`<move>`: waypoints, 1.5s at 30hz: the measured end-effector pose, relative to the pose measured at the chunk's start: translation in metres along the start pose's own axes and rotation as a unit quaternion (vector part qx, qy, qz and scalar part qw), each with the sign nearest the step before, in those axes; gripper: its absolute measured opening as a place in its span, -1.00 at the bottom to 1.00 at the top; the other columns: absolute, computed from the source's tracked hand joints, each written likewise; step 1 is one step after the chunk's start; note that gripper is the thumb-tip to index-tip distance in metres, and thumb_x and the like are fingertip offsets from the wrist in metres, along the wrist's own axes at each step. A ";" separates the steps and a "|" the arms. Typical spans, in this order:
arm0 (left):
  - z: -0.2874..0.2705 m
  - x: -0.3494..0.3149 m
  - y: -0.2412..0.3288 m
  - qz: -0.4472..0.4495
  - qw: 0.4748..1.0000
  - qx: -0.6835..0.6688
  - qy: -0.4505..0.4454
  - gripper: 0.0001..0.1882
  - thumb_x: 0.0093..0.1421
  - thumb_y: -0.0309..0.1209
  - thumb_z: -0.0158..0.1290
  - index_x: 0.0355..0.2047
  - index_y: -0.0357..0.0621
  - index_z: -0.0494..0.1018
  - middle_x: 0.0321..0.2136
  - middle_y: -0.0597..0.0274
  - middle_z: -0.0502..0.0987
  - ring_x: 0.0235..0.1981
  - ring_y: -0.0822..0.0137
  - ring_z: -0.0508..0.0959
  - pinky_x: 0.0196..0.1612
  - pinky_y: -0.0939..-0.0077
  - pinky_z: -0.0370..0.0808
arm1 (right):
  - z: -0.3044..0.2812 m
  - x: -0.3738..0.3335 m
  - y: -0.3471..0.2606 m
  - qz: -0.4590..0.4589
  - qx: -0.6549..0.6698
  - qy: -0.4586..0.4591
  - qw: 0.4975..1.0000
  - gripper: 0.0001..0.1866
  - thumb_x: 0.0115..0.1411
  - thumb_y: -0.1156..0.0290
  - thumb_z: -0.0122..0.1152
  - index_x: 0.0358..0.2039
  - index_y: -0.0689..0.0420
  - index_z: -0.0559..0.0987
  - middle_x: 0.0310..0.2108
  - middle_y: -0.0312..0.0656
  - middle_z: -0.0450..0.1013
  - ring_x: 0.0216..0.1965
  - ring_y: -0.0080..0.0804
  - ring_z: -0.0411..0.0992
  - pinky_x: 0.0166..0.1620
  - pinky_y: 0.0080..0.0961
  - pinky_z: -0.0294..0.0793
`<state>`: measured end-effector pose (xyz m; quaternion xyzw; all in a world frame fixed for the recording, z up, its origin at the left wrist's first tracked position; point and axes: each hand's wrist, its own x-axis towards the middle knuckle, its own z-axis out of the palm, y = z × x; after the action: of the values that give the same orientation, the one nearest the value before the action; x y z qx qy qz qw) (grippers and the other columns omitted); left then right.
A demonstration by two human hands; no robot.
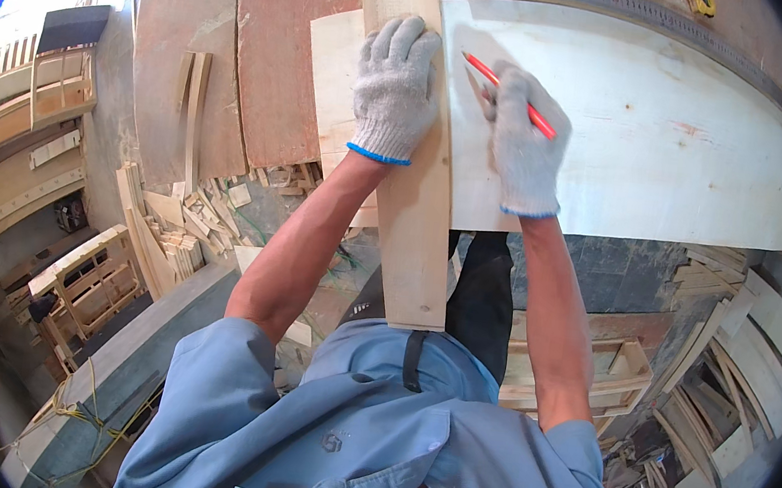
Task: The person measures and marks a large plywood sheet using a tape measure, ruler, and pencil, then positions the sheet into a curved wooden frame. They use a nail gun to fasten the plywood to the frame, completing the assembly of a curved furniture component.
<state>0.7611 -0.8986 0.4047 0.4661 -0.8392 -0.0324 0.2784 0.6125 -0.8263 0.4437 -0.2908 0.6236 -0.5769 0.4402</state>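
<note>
A long pale wooden board point(412, 256) runs from my waist away across the bench, over a sheet of light plywood point(681, 152). My left hand point(395, 85), in a white knitted glove with a blue cuff, lies flat on the board with its fingers stretched forward. Just right of the board, my gloved right hand point(529, 154) grips a red pencil point(481, 67). The pencil's sharpened tip points up and left, near the board's right edge; whether it touches the plywood I cannot tell.
A steel ruler point(621, 0) lies along the plywood's far edge, with a yellow tape measure point(700, 1) beyond it. Two narrow wood strips point(195, 120) rest on the reddish bench top point(275, 77). Wood offcuts point(195, 227) are piled at left, and curved pieces point(766, 335) stack at right.
</note>
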 end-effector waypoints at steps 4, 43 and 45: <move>0.005 0.002 -0.001 0.020 1.000 -0.015 0.008 -0.62 0.01 -0.56 0.10 -0.10 -0.16 0.45 0.02 0.09 0.42 0.16 0.00 0.37 0.21 0.05 0.31 | 0.014 0.037 0.021 -0.054 -0.037 -0.021 0.998 -0.67 0.40 0.20 0.12 -0.08 0.21 0.64 -0.52 -0.30 0.51 -0.57 -0.71 0.37 -0.51 -0.67 0.35; -0.023 0.007 -0.016 -0.042 0.997 -0.062 0.014 -0.71 0.24 -0.35 0.06 -0.05 -0.14 0.53 -0.02 0.07 0.57 0.07 0.03 0.52 0.14 0.23 0.43 | -0.014 -0.232 0.038 0.189 -0.182 -0.201 0.944 -0.53 0.16 0.10 0.37 -0.22 0.26 0.44 -0.39 0.19 0.51 -0.27 0.21 0.52 -0.22 -0.11 0.51; -0.031 0.003 -0.033 -0.124 0.991 -0.037 0.015 -0.66 0.28 -0.31 0.03 0.01 -0.15 0.52 -0.02 0.05 0.58 0.04 0.05 0.55 0.11 0.25 0.45 | -0.007 -0.236 0.029 0.163 -0.184 -0.209 0.946 -0.45 0.13 0.00 0.39 -0.26 0.27 0.44 -0.44 0.18 0.49 -0.31 0.24 0.52 -0.28 -0.06 0.49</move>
<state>0.8007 -0.9132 0.4219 0.5567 -0.7686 -0.0903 0.3018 0.7147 -0.6128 0.4658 -0.3748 0.6518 -0.2987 0.5877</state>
